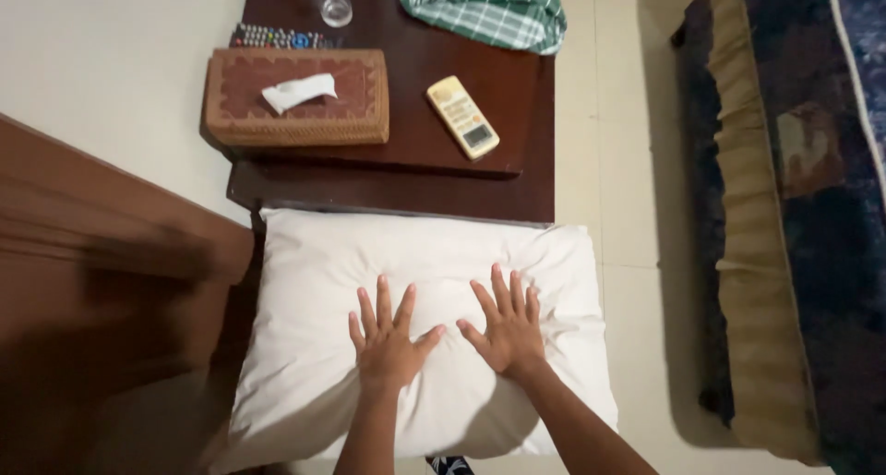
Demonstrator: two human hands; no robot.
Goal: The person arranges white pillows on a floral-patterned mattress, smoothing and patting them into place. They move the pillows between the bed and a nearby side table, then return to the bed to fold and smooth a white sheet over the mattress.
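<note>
Both hands are laid flat, fingers spread, nothing grasped, on a white pillow (415,346). The left hand (386,341) is pressed palm down on the pillow's middle, thumb pointed toward the right hand (506,327), which is set just beside it, also palm down, fingers fanned toward the table; the thumbs are close but not seen touching. Dents and creases in the cover are seen around both palms. The pillow is placed at the near edge of a dark wooden bedside table (517,175), its far edge touching or just under the table's lip; which one cannot be told. On the table a woven brown tissue box (295,101) with a white tissue (297,91) sticking out is seen at left, a cream air-conditioner remote (462,117) to its right, lying diagonal. Behind the box a dark TV remote (277,38) with coloured buttons is partly seen, near it a clear drinking glass (332,0). A green checked cloth (489,9) is folded at the table's far right corner. A blurred brown wooden surface (101,281) fills the left. Cream tiled floor (628,253) runs to the right, then a dark patterned mattress (812,207) with a tan trim along the right edge.
</note>
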